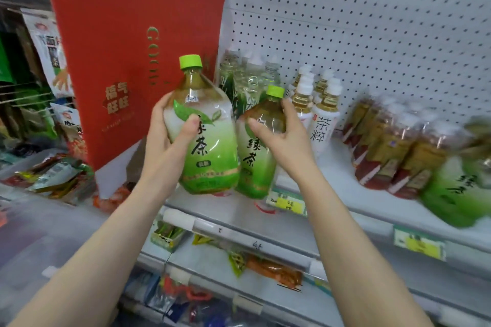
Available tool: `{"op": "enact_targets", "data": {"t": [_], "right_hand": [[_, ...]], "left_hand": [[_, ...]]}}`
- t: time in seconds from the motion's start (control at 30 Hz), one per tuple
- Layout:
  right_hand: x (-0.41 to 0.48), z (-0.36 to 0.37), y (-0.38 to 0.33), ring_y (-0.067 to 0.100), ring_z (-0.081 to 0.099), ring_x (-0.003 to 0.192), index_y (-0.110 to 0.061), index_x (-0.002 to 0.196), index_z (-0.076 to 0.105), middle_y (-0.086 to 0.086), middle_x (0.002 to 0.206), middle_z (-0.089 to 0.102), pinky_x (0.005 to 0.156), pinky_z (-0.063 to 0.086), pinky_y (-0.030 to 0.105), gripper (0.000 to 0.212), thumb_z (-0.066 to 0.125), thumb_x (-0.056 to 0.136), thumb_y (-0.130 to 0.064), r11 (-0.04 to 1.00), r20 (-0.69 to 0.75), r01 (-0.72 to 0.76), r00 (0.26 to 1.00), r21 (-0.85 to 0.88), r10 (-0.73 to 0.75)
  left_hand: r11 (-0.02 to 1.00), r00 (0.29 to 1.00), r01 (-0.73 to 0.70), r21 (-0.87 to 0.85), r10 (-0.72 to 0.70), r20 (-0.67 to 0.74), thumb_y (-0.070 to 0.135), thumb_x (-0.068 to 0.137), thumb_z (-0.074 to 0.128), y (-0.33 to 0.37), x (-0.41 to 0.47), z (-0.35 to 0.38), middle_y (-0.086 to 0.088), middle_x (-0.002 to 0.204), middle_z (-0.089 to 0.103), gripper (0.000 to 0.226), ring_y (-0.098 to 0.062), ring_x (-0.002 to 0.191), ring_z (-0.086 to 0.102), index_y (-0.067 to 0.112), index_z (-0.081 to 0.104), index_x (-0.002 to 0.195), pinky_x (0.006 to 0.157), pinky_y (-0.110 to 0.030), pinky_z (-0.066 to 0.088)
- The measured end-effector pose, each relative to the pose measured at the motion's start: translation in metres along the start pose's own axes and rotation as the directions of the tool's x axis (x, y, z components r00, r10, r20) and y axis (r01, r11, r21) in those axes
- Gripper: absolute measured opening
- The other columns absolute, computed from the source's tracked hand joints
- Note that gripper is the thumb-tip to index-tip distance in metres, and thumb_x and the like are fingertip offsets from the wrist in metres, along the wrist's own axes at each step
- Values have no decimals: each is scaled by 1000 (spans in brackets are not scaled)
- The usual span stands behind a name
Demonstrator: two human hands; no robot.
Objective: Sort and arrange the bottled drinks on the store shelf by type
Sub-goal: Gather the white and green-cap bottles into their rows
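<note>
My left hand (170,130) grips a large green tea bottle (207,141) with a lime cap, held upright above the front edge of the white shelf (342,183). My right hand (281,133) grips the shoulder of a second green tea bottle (252,162) of the same kind, just right of the first and touching it. Behind them stand clear bottles with green labels (247,82). To the right stand white-capped tea bottles with white labels (322,114). Further right are red-and-gold labelled bottles (393,156) and another green tea bottle (457,194), blurred.
A tall red gift box (127,61) stands at the shelf's left end, close to the left bottle. White pegboard (372,21) backs the shelf. Yellow price tags (287,202) line its front rail. Snack packets (273,271) fill the lower shelves and a bin (53,175) at left.
</note>
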State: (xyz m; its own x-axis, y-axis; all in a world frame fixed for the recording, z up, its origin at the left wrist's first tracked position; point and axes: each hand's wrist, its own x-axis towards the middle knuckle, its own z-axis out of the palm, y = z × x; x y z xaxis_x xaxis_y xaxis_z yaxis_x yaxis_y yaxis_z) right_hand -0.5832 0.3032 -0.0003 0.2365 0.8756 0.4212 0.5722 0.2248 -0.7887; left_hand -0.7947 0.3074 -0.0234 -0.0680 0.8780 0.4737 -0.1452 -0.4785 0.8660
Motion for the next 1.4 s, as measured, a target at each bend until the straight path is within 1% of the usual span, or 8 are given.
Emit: {"op": "enact_targets", "data": {"t": [0.1, 0.2, 0.37, 0.53, 0.7, 1.07, 1.2, 1.4], "right_hand": [[-45, -40, 14, 18, 40, 141, -30, 155, 28, -1, 156, 39, 115, 33, 39, 97, 73, 75, -63, 999, 14, -50, 999, 12, 50], [-89, -86, 30, 14, 47, 131, -33, 152, 31, 1, 147, 47, 112, 38, 41, 96, 72, 71, -65, 994, -27, -111, 993, -20, 111], [-159, -185, 56, 19, 44, 136, -32, 152, 31, 1, 152, 43, 113, 38, 45, 95, 73, 73, -65, 976, -133, -209, 971, -58, 200], [-232, -279, 74, 16, 45, 135, -36, 152, 30, -3, 150, 42, 112, 39, 43, 99, 72, 69, -68, 959, -266, -280, 929, -52, 257], [-280, -353, 93, 14, 45, 131, -35, 148, 37, -2, 146, 47, 111, 39, 43, 84, 78, 77, -54, 941, -385, -328, 882, -81, 274], [-285, -498, 170, 7, 47, 125, -39, 138, 43, -16, 132, 52, 110, 42, 44, 70, 78, 79, -49, 931, -621, -357, 748, -79, 234], [-276, -554, 191, 18, 50, 131, -34, 149, 36, -3, 146, 48, 108, 43, 49, 99, 73, 64, -69, 895, -697, -441, 662, -64, 276], [-260, -637, 222, 15, 54, 126, -38, 143, 42, -4, 138, 54, 104, 47, 48, 91, 74, 64, -69, 893, -747, -427, 639, -145, 184]], "left_hand": [[1000, 997, 3, 19, -5, 76, 53, 81, 67, 6, -29, 23, 20, 123, 63, 48, -11, 118, 62, 58, 46, 123, 98, -48, 52], [1000, 993, 15, 24, -17, 118, 63, 73, 72, 14, -64, 55, 10, 133, 59, 54, -18, 123, 58, 61, 48, 121, 101, -52, 49], [998, 978, 57, -28, -50, 200, 66, 64, 78, 27, -140, 126, 9, 123, 65, 60, -11, 105, 68, 56, 54, 117, 81, -39, 61], [995, 953, 85, -51, -66, 295, 54, 67, 75, 39, -209, 202, 8, 131, 61, 55, -18, 116, 63, 59, 53, 117, 94, -52, 53], [995, 898, 82, -62, -47, 437, 53, 65, 73, 44, -262, 271, 9, 134, 59, 78, -20, 124, 57, 33, 51, 138, 103, -53, 47], [993, 764, 9, -115, 68, 641, 58, 69, 72, 33, -264, 458, 14, 143, 50, 77, -19, 130, 52, 43, 46, 139, 103, -51, 47], [986, 736, 46, -158, 73, 673, 58, 67, 73, 29, -252, 528, 28, 137, 51, 75, -17, 125, 56, 49, 47, 136, 99, -50, 51], [975, 749, 95, -199, 62, 660, 58, 63, 74, 25, -249, 602, 12, 137, 54, 79, -20, 117, 62, 45, 48, 136, 91, -51, 55]]}}
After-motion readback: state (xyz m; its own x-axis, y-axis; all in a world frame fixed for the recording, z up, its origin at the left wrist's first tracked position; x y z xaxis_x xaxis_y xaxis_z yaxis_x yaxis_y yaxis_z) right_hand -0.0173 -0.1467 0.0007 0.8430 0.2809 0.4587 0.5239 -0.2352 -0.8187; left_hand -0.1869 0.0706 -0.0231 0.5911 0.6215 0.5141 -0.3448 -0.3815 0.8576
